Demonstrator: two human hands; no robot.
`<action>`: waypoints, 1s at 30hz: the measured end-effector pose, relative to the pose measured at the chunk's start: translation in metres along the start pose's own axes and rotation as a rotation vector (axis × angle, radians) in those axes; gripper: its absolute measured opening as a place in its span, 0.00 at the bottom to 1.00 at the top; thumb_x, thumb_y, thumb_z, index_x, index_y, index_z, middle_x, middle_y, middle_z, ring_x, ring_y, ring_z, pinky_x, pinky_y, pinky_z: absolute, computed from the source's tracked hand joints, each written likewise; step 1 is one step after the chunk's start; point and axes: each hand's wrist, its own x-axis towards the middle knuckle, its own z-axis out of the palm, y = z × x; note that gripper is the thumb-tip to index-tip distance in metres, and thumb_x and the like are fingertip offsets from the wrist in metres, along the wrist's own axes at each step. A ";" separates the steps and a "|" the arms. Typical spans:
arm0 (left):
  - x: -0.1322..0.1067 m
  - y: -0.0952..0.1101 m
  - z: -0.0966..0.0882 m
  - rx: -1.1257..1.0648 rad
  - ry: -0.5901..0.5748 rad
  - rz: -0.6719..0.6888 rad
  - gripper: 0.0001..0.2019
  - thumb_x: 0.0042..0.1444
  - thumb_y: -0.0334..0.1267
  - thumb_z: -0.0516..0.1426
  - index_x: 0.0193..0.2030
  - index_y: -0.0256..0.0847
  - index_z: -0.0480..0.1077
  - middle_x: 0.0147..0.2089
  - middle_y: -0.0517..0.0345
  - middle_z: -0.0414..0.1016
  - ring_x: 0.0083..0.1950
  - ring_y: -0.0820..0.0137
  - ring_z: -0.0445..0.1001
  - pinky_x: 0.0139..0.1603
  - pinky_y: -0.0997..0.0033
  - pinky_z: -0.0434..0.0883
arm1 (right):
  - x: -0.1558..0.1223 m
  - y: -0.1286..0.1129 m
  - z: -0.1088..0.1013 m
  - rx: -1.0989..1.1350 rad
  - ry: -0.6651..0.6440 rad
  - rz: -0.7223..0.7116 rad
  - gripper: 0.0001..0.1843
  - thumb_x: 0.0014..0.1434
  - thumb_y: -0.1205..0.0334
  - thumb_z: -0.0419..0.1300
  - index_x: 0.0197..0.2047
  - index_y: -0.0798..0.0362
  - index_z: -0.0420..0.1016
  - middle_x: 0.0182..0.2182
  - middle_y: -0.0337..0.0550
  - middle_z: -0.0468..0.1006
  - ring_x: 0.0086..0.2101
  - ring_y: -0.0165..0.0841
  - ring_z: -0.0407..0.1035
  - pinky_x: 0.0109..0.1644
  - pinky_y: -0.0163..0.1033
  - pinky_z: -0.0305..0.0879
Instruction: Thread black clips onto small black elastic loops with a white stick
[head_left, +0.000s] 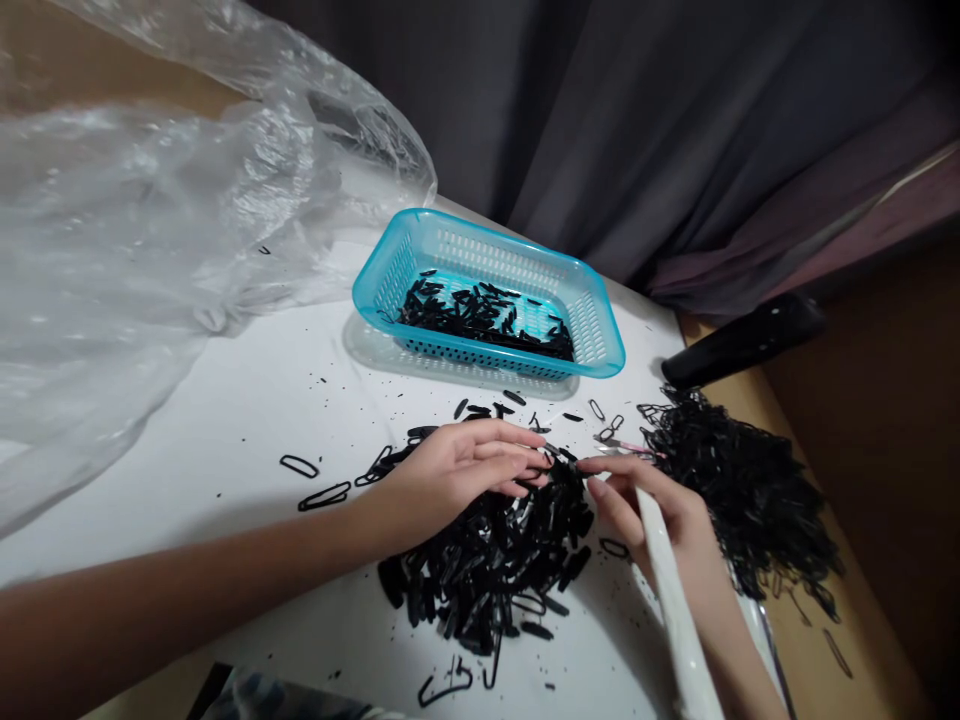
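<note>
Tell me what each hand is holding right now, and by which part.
The right hand grips a white stick-like tool near its upper end. The left hand rests on the black pieces; whether it pinches one cannot be told.

glossy black plastic pieces [487, 560], perforated plastic basket [600, 330]

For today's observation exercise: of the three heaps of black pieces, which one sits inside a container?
The heap in the turquoise basket; the other two lie loose on the white table.

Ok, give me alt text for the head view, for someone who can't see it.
Two bare hands meet over a pile of small black pieces on a white table; the left hand rests on the pile and the right hand holds a white tool. Behind sit a blue basket holding more pieces, a tangled black heap and clear plastic.
</note>
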 end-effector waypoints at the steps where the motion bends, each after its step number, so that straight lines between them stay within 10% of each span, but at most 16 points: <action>1: 0.000 0.000 0.000 -0.056 -0.024 -0.039 0.14 0.55 0.39 0.64 0.47 0.37 0.76 0.48 0.49 0.83 0.49 0.64 0.81 0.49 0.68 0.75 | -0.002 -0.001 0.003 0.004 0.034 -0.034 0.08 0.62 0.55 0.62 0.40 0.48 0.80 0.20 0.34 0.72 0.22 0.29 0.62 0.26 0.34 0.57; 12: -0.002 0.004 -0.003 -0.332 -0.161 -0.202 0.14 0.53 0.32 0.64 0.48 0.38 0.79 0.51 0.50 0.82 0.56 0.63 0.78 0.57 0.68 0.73 | -0.002 0.012 0.020 -0.055 0.012 -0.696 0.16 0.59 0.77 0.62 0.46 0.50 0.74 0.46 0.44 0.80 0.45 0.36 0.74 0.49 0.43 0.68; 19: -0.003 0.005 -0.001 0.082 -0.157 -0.134 0.16 0.55 0.37 0.63 0.51 0.41 0.75 0.53 0.51 0.78 0.47 0.66 0.77 0.45 0.70 0.73 | -0.008 0.005 0.017 0.264 -0.016 -0.482 0.10 0.61 0.75 0.60 0.37 0.49 0.73 0.36 0.38 0.79 0.38 0.31 0.74 0.42 0.37 0.71; 24: -0.008 0.007 0.003 0.537 -0.265 -0.170 0.15 0.55 0.41 0.63 0.49 0.39 0.75 0.30 0.64 0.72 0.25 0.78 0.59 0.26 0.77 0.59 | -0.009 0.002 0.010 0.565 0.045 -0.235 0.10 0.59 0.72 0.66 0.33 0.48 0.71 0.34 0.33 0.78 0.29 0.24 0.74 0.34 0.30 0.72; 30: -0.006 0.002 0.004 0.342 -0.196 -0.129 0.09 0.55 0.39 0.63 0.41 0.38 0.74 0.38 0.54 0.82 0.36 0.72 0.76 0.35 0.75 0.69 | 0.000 0.003 0.006 0.656 0.187 -0.164 0.10 0.59 0.68 0.67 0.31 0.49 0.70 0.33 0.35 0.75 0.32 0.28 0.74 0.32 0.31 0.71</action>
